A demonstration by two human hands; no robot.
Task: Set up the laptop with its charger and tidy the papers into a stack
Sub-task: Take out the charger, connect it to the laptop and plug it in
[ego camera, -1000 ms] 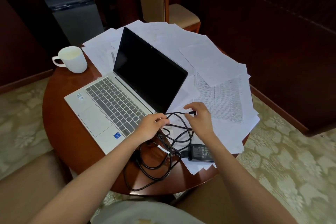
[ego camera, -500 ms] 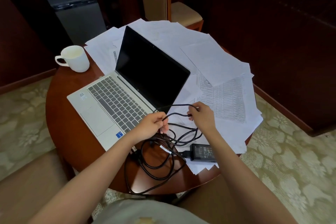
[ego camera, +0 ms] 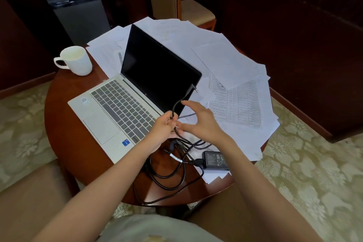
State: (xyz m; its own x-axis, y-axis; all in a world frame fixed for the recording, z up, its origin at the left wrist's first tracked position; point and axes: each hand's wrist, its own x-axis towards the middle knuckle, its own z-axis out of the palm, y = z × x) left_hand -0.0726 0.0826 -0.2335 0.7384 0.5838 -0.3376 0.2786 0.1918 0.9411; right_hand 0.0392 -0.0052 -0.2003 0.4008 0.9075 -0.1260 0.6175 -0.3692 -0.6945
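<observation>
A single head-worn camera looks forward and down (wide-angle, from close above) onto the round table (ego camera: 62,120).

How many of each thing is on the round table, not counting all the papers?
Laptop: 1
White cup: 1
Charger: 1
Total: 3

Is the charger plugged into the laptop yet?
No. The charger plug sticks up free before the laptop screen, its cable held in the left hand.
</observation>
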